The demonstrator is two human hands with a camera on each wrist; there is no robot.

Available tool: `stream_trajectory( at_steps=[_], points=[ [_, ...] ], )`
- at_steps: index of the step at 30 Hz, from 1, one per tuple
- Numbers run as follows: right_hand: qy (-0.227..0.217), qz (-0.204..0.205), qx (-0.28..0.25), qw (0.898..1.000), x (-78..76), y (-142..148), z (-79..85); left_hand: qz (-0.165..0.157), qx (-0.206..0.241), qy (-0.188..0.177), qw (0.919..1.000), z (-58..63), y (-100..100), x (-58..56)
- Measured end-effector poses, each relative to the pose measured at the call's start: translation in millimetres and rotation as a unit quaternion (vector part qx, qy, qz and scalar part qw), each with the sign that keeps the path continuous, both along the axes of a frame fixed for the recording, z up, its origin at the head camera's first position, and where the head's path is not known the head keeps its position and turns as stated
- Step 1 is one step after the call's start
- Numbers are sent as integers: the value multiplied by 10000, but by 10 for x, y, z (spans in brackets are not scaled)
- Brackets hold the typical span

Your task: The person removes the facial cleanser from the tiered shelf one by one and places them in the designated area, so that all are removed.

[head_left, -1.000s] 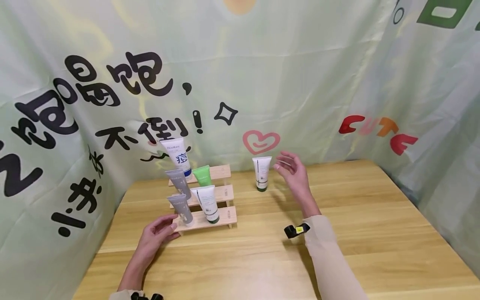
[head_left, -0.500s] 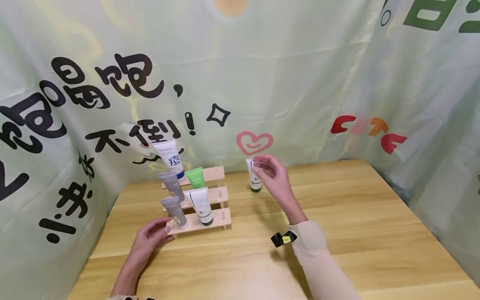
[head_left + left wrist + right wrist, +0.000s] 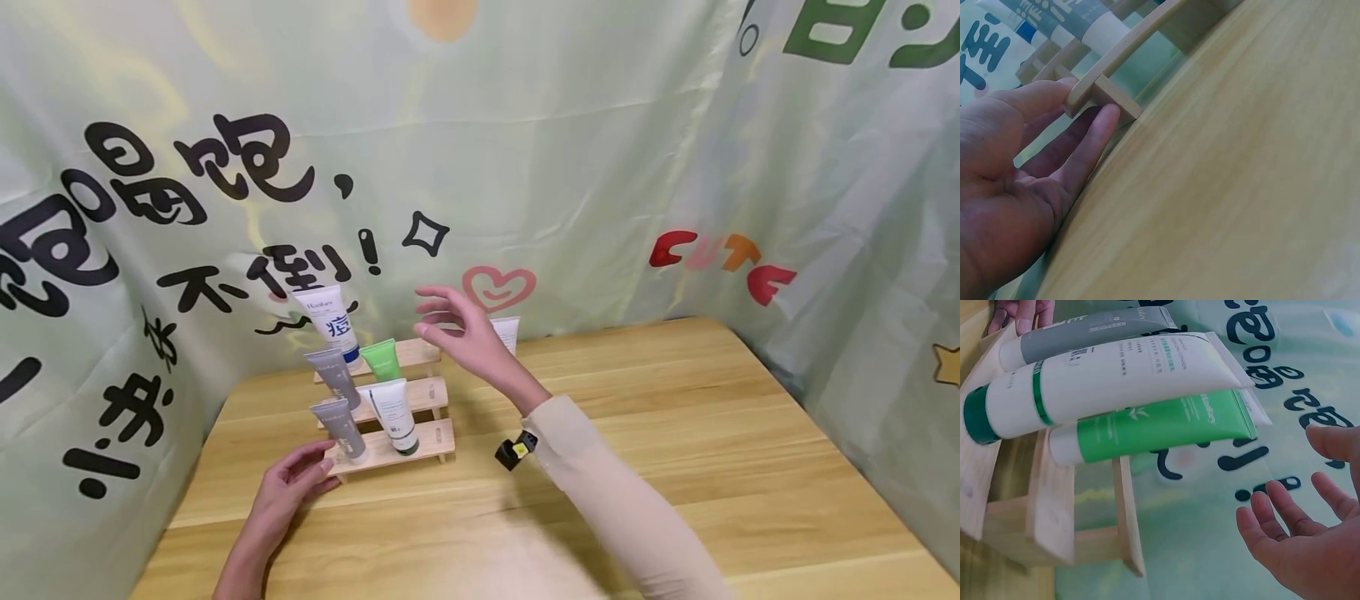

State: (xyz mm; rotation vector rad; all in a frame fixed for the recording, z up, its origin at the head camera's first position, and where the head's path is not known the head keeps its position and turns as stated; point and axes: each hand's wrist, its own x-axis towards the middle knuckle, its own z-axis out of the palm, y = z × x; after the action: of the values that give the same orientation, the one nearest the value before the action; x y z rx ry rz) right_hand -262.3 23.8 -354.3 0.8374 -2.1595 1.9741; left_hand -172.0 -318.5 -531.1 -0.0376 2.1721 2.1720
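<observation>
My left hand (image 3: 281,492) holds the front left corner of a three-step wooden display rack (image 3: 435,435), its fingertips at the shelf end and leg in the left wrist view. Two grey tubes (image 3: 341,429), a white tube with a dark green cap (image 3: 393,412), a green tube (image 3: 382,360) and a white tube with a blue cap (image 3: 330,321) stand cap-down on the steps. My right hand (image 3: 465,333) is raised by the rack's back right, fingers spread and holding nothing. Behind its wrist, another white tube (image 3: 507,332) is mostly hidden.
The rack stands on a wood-grain table (image 3: 675,433). A printed cloth (image 3: 585,167) hangs close behind the table and along its sides. A black wrist camera (image 3: 516,450) sits at the right cuff.
My right hand has moved left, from beside the lone white tube, past its front, to the rack's upper right. The left hand stays at the rack corner. The head view has shifted slightly.
</observation>
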Motion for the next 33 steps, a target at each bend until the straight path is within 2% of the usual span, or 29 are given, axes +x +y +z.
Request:
stream_trajectory(
  at_steps=[4, 10, 16, 24, 33],
  points=[
    [-87, 149, 161, 9997, -80, -204, 143, -43, 18, 29, 10000, 3, 6, -8],
    [-361, 296, 410, 9981, -236, -476, 260, -32, -17, 52, 10000, 12, 4, -4],
    [-456, 412, 479, 9970, -322, -674, 371, -25, 28, -4, 10000, 16, 4, -11],
    [-774, 650, 366, 9942, -428, -889, 384, -53, 82, 9, 10000, 35, 1, 2],
    [-1082, 589, 740, 9896, -509, -1045, 327, -62, 177, 127, 9997, 19, 6, -8]
  ],
)
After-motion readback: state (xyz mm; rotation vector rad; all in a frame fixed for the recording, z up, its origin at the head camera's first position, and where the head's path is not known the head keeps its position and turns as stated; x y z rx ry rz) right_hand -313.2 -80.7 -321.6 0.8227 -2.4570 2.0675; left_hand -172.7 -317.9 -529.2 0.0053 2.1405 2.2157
